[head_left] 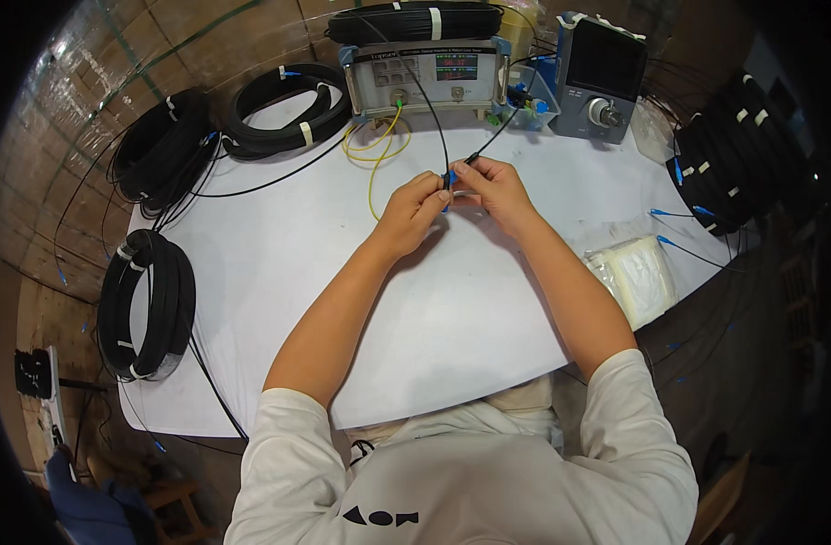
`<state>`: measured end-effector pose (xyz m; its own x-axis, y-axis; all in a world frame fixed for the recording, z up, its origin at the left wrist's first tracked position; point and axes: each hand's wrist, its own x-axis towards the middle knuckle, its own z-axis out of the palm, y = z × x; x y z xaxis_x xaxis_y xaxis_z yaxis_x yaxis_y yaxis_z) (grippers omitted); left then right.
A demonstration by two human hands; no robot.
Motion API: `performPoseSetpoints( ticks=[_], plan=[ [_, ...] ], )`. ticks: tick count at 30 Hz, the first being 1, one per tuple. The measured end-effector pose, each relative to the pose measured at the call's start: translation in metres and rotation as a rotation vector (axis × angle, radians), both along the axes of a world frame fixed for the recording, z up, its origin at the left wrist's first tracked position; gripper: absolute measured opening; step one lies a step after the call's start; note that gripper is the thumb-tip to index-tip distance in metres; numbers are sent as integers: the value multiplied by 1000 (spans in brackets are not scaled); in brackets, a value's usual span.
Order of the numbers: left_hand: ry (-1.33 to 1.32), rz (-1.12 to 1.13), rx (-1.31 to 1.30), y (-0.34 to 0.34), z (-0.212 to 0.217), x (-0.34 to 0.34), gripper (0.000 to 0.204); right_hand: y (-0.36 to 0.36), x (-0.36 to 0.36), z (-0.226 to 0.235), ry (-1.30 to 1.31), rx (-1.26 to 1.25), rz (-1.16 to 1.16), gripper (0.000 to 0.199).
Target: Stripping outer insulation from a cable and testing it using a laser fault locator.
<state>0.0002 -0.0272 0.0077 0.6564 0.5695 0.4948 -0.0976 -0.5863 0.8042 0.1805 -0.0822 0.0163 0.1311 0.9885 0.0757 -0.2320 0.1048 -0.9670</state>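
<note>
Left hand [414,211] and right hand [494,189] meeting over white table [452,309], both pinching a blue connector [448,182] on black cable [434,118], seemingly mating ends, grey test meter [425,80] sitting behind.

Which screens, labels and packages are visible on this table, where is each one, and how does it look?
Test instrument: far edge, centre; grey box with blue corners, small dark display with red and green digits.
Second device: far right; grey-blue box, large dark blank screen, round knob.
Plastic packet: right edge; clear bag, white contents.
White bands: wrapped around the black cable coils.
Both hands hold a blue connector.
</note>
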Motion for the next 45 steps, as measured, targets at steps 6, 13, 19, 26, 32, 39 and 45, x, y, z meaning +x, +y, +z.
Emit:
performPoseSetpoints(
  ticks=[6,13,19,26,32,39,45],
  plan=[
    [153,-94,-12,-4,1,-1,18,2,9,-7,-152,69,-23,25],
    [79,-59,52,-8,4,4,16,4,5,-6,-137,46,-20,21],
    [108,-84,36,-6,4,2,16,2,2,-13,5,25,8,19],
    [97,-85,93,-3,-1,4,18,1,-3,-9,-49,3,5,19],
    [170,5,48,-4,-2,4,21,2,-2,-2,-84,57,-444,27],
    [133,-9,94,-10,-4,8,24,-6,-11,16,-641,165,-182,21],
    [305,35,339,-16,4,5,27,0,-3,50,-452,263,-283,19]
  ],
)
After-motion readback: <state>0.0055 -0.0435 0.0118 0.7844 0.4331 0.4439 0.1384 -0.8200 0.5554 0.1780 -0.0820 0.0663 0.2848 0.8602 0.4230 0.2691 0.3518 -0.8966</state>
